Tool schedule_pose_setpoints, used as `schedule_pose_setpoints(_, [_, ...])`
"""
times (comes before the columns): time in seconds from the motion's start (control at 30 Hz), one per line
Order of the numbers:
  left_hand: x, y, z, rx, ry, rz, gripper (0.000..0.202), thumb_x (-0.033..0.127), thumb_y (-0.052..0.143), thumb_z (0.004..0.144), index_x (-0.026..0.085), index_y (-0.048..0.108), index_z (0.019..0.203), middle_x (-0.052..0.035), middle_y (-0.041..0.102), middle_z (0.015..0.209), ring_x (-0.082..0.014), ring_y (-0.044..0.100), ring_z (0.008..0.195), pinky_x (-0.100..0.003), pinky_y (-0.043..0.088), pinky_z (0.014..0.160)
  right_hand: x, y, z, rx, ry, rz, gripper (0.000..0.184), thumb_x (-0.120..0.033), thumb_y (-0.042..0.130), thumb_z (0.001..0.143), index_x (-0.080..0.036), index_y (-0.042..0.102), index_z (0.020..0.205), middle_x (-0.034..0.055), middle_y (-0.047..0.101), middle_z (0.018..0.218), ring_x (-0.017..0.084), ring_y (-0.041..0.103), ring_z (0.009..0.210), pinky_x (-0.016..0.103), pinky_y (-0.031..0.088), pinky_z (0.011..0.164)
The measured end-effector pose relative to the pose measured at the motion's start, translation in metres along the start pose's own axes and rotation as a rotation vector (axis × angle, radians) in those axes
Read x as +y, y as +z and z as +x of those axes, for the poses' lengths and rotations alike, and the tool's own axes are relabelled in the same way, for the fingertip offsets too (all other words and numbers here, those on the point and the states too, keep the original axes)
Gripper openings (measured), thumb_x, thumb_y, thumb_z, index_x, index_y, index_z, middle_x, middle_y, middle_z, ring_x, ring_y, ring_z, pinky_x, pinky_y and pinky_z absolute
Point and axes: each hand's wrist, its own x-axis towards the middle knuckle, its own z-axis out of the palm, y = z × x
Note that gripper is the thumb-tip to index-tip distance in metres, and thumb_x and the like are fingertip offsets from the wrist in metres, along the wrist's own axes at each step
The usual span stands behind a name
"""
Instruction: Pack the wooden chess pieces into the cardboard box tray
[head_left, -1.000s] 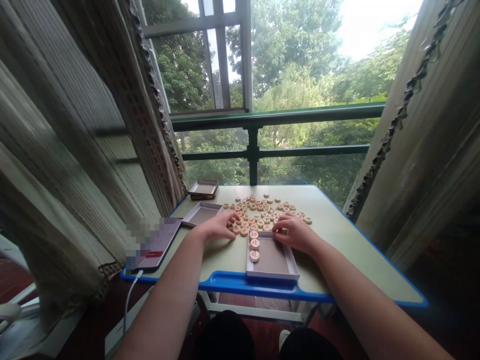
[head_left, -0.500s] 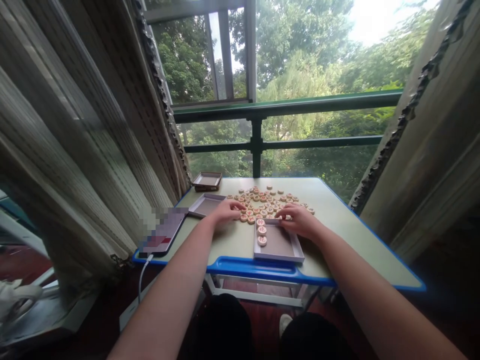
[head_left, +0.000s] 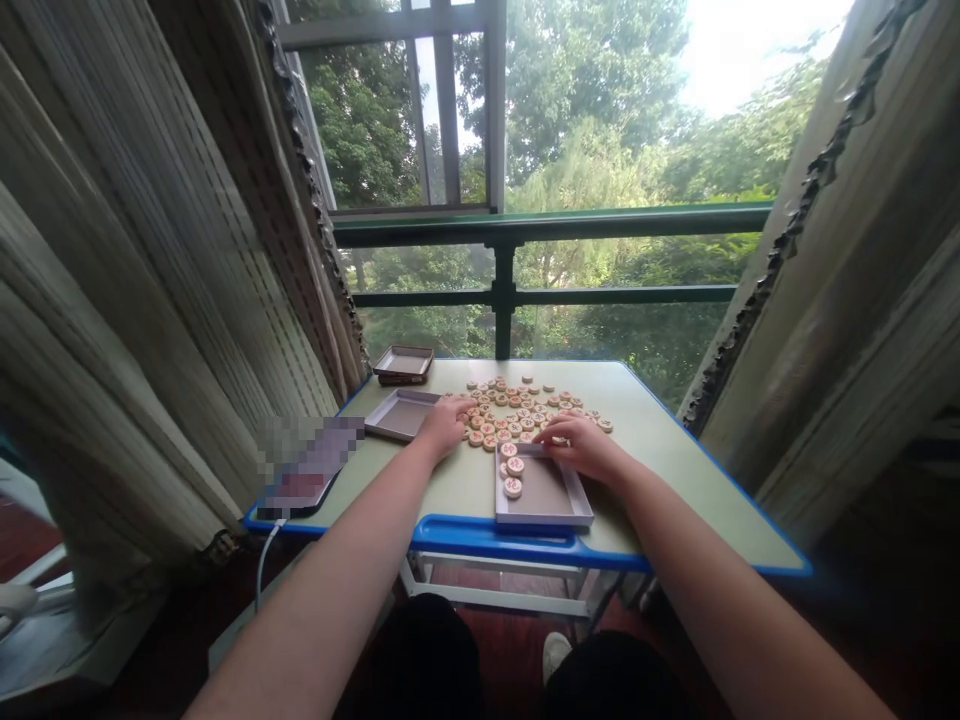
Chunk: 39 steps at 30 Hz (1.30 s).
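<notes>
Many round, pale xiangqi pieces [head_left: 514,401] with red or dark characters lie in a loose spread across the table. My left hand [head_left: 448,425] rests at the left edge of this spread, fingers reaching forward to the nearest pieces; no held piece shows. My right hand [head_left: 581,442] is over the far rim of a shallow box lid [head_left: 551,495], fingers bent and apart beside the pieces. Whatever lies under its fingertips is partly hidden. Along the left side of that lid sit several red-marked pieces [head_left: 513,487], one of them overlapping another.
To the left, another shallow tray [head_left: 397,415] lies on the table [head_left: 675,490], with a small stacked box [head_left: 405,362] behind it. A phone-like device [head_left: 315,470] with a white cable is at the left edge. Curtains [head_left: 832,300] flank the window and green railing [head_left: 427,233].
The view has shifted slightly. Inside the lid, the middle piece now overlaps another piece. My right hand's fingers have moved left along the far rim; my left hand's fingers have drawn closer together.
</notes>
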Motion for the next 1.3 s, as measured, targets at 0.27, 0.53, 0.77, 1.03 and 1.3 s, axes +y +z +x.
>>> schedule_pose_setpoints(0.27, [0.008, 0.001, 0.0, 0.011, 0.034, 0.095, 0.029, 0.016, 0.046, 0.074, 0.019, 0.073, 0.086, -0.0038, 0.068, 0.101, -0.0208, 0.055, 0.101, -0.036, 0.042, 0.096, 0.001, 0.002, 0.002, -0.02, 0.003, -0.006, 0.021, -0.013, 0.057, 0.071, -0.022, 0.073, 0.081, 0.0031, 0.067, 0.08, 0.019, 0.054, 0.083, 0.033, 0.041, 0.082])
schedule_pose_setpoints(0.53, [0.016, 0.004, -0.003, 0.053, 0.122, 0.118, 0.026, 0.03, 0.05, 0.077, 0.018, 0.072, 0.083, -0.0061, 0.067, 0.098, -0.0226, 0.055, 0.097, -0.038, 0.041, 0.093, -0.01, -0.002, -0.002, 0.005, -0.01, 0.015, 0.019, -0.016, 0.06, 0.07, -0.021, 0.071, 0.084, 0.0032, 0.064, 0.084, 0.019, 0.052, 0.085, 0.034, 0.039, 0.083])
schedule_pose_setpoints(0.77, [0.027, 0.002, -0.006, 0.071, 0.185, 0.071, 0.025, 0.032, 0.051, 0.078, 0.017, 0.07, 0.079, -0.007, 0.066, 0.093, -0.0223, 0.055, 0.094, -0.039, 0.041, 0.09, -0.032, -0.008, -0.008, -0.141, -0.103, -0.028, 0.017, -0.035, 0.067, 0.068, -0.022, 0.072, 0.078, 0.0027, 0.061, 0.075, 0.018, 0.049, 0.08, 0.031, 0.037, 0.078])
schedule_pose_setpoints(1.03, [0.051, 0.003, -0.009, -0.003, 0.304, -0.116, 0.023, 0.026, 0.05, 0.077, 0.018, 0.071, 0.075, -0.0035, 0.068, 0.087, -0.0196, 0.054, 0.093, -0.036, 0.041, 0.09, -0.034, -0.005, -0.01, -0.149, -0.148, -0.026, 0.014, -0.032, 0.067, 0.068, -0.021, 0.07, 0.076, 0.0023, 0.06, 0.077, 0.018, 0.049, 0.082, 0.032, 0.037, 0.08])
schedule_pose_setpoints(1.3, [0.049, 0.008, -0.01, -0.007, 0.314, -0.07, 0.029, 0.02, 0.046, 0.074, 0.02, 0.069, 0.057, 0.0004, 0.071, 0.088, -0.0207, 0.05, 0.102, -0.035, 0.04, 0.094, -0.04, 0.003, -0.01, -0.152, -0.241, -0.044, 0.013, -0.033, 0.067, 0.07, -0.02, 0.066, 0.071, 0.0016, 0.059, 0.075, 0.016, 0.048, 0.074, 0.032, 0.036, 0.077])
